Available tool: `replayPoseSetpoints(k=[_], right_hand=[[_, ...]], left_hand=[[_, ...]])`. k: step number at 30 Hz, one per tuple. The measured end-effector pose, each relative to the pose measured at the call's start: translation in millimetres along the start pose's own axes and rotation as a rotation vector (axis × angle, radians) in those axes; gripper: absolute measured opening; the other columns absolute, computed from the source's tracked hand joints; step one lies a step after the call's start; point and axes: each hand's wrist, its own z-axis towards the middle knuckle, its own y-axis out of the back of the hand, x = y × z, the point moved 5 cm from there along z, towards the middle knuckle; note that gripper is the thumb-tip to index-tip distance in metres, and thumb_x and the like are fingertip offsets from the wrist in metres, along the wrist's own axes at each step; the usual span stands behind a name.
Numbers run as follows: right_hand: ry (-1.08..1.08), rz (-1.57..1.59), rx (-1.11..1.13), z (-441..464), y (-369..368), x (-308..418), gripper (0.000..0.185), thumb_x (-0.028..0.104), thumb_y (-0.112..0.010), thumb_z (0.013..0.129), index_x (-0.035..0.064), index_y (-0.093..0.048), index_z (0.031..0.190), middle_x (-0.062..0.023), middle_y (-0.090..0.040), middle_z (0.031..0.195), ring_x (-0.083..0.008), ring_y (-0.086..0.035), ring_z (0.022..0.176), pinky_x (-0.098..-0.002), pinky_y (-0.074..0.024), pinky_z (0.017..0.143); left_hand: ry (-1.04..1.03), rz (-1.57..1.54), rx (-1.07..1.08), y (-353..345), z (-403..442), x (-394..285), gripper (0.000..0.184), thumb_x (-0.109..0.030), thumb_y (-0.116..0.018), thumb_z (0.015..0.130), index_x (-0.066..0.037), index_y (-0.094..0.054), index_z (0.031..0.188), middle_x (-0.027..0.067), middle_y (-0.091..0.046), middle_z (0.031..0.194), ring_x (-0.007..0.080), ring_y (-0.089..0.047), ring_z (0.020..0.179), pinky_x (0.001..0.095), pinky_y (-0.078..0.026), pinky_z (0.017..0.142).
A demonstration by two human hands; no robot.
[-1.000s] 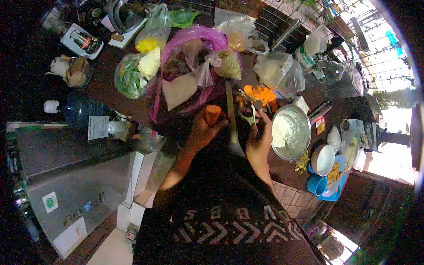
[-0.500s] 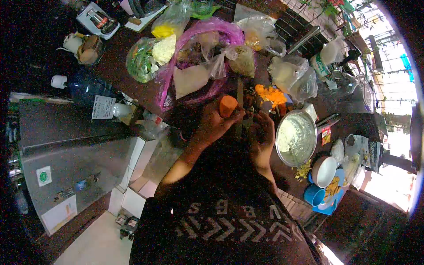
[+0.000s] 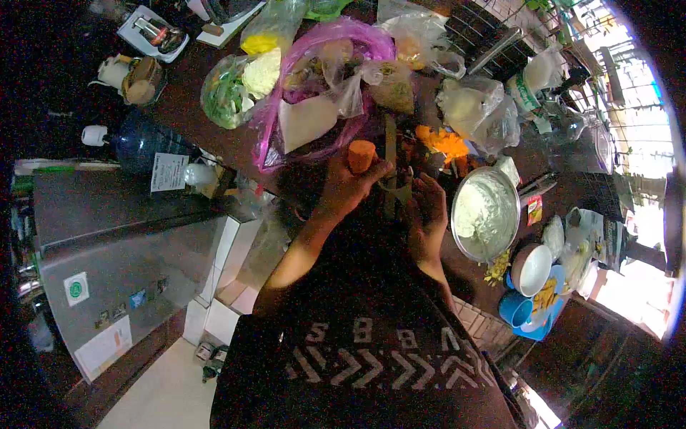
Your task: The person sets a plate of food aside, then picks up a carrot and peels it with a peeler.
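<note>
My left hand (image 3: 347,187) is closed around a thick orange carrot piece (image 3: 361,156), its cut end facing up. Close by on the right, my right hand (image 3: 427,207) has its fingers curled round a knife, whose handle is hidden. The dull grey knife blade (image 3: 397,191) points from those fingers toward my left hand; shadow blurs its outline. Just beyond my right hand lies a pile of bright orange carrot pieces (image 3: 444,143). A steel bowl (image 3: 517,214) of thick white mixture stands to the right of that hand.
Ahead, a purple plastic bag (image 3: 266,143) surrounds smaller clear bags. A bag of green vegetables (image 3: 227,99) lies left of it, another clear bag (image 3: 471,107) at right. A white bowl (image 3: 534,272) and blue cup (image 3: 516,309) stand lower right. A grey refrigerator (image 3: 136,250) is at left.
The carrot piece in my left hand has tilted and shifted slightly left and up. The grey blade between my hands shows more clearly. The whole view has shifted slightly.
</note>
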Motion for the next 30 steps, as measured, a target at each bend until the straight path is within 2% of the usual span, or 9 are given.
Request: replayPoseSetpoints(k=[8, 11, 14, 17, 19, 23, 26, 29, 30], right_hand=[[0.103, -0.067, 0.006, 5, 11, -12, 0.054, 0.001, -0.065, 0.095, -0.0002, -0.047, 0.146, -0.0137, -0.058, 0.14, -0.0237, -0.056, 0.128, -0.0369, -0.0429, 0.111], [0.084, 0.001, 0.008, 7, 17, -16, 0.054, 0.003, -0.065, 0.096, -0.0001, -0.047, 0.146, -0.013, -0.059, 0.14, -0.0236, -0.057, 0.127, -0.0371, -0.0422, 0.111], [0.015, 0.021, 0.014, 13, 15, -7, 0.054, 0.003, -0.064, 0.096, 0.0003, -0.046, 0.147, -0.0129, -0.058, 0.141, -0.0237, -0.055, 0.129, -0.0376, -0.0406, 0.113], [-0.047, 0.048, -0.021, 6, 6, -11, 0.053, 0.003, -0.062, 0.097, 0.0009, -0.046, 0.148, -0.0131, -0.054, 0.146, -0.0238, -0.051, 0.135, -0.0375, -0.0385, 0.115], [-0.038, 0.103, -0.057, 6, 6, -18, 0.053, 0.003, -0.061, 0.098, 0.0012, -0.045, 0.149, -0.0132, -0.052, 0.149, -0.0238, -0.049, 0.138, -0.0373, -0.0375, 0.115], [-0.057, 0.156, 0.133, 11, 0, -13, 0.051, 0.01, -0.056, 0.103, 0.001, -0.043, 0.151, -0.0129, -0.049, 0.153, -0.0235, -0.045, 0.143, -0.0376, -0.0351, 0.117], [-0.078, 0.125, 0.225, 12, -15, 9, 0.049, 0.013, -0.054, 0.104, 0.0004, -0.044, 0.151, -0.0126, -0.05, 0.152, -0.0237, -0.046, 0.141, -0.0382, -0.035, 0.118], [-0.067, 0.055, 0.25, 16, -21, 26, 0.047, 0.015, -0.053, 0.105, 0.0, -0.047, 0.149, -0.0132, -0.052, 0.15, -0.0238, -0.048, 0.14, -0.0387, -0.0354, 0.117], [-0.028, -0.005, 0.28, 16, -24, 34, 0.045, 0.017, -0.052, 0.106, -0.0001, -0.049, 0.148, -0.0139, -0.054, 0.149, -0.0238, -0.049, 0.139, -0.0388, -0.0356, 0.117]], left_hand=[[-0.101, -0.063, -0.037, 3, 12, 1, 0.033, -0.03, -0.088, 0.085, -0.008, -0.066, 0.096, 0.0003, -0.069, 0.081, 0.0062, -0.051, 0.053, 0.0251, -0.042, 0.048], [-0.237, 0.197, -0.072, -3, 22, 2, 0.032, -0.03, -0.087, 0.085, -0.009, -0.065, 0.092, -0.0008, -0.067, 0.077, 0.0065, -0.05, 0.051, 0.0253, -0.041, 0.047], [-0.191, 0.108, -0.015, -12, 22, 4, 0.03, -0.032, -0.085, 0.087, -0.01, -0.065, 0.09, -0.0026, -0.062, 0.073, 0.0063, -0.052, 0.055, 0.0259, -0.041, 0.048], [0.014, -0.032, 0.056, -5, 15, 22, 0.029, -0.032, -0.084, 0.089, -0.01, -0.066, 0.093, -0.004, -0.059, 0.069, 0.0063, -0.054, 0.06, 0.026, -0.043, 0.05], [0.12, -0.032, 0.063, 0, 6, 11, 0.029, -0.031, -0.083, 0.089, -0.011, -0.065, 0.099, -0.002, -0.06, 0.074, 0.0069, -0.055, 0.061, 0.0257, -0.045, 0.051], [0.099, -0.2, 0.035, 5, -14, -13, 0.03, -0.032, -0.077, 0.093, -0.012, -0.062, 0.111, -0.0007, -0.063, 0.083, 0.008, -0.057, 0.063, 0.026, -0.045, 0.05], [0.292, -0.587, 0.205, 4, -14, 21, 0.032, -0.033, -0.067, 0.097, -0.014, -0.06, 0.123, 0.0016, -0.066, 0.099, 0.0109, -0.063, 0.079, 0.0285, -0.05, 0.055], [0.184, -0.495, 0.169, 4, -16, 21, 0.037, -0.033, -0.06, 0.099, -0.012, -0.058, 0.13, 0.0029, -0.066, 0.11, 0.0138, -0.063, 0.098, 0.0313, -0.055, 0.075], [0.021, -0.463, 0.193, 4, -7, 34, 0.038, -0.033, -0.061, 0.1, -0.011, -0.058, 0.131, 0.0037, -0.065, 0.114, 0.0144, -0.062, 0.104, 0.0317, -0.053, 0.086]])
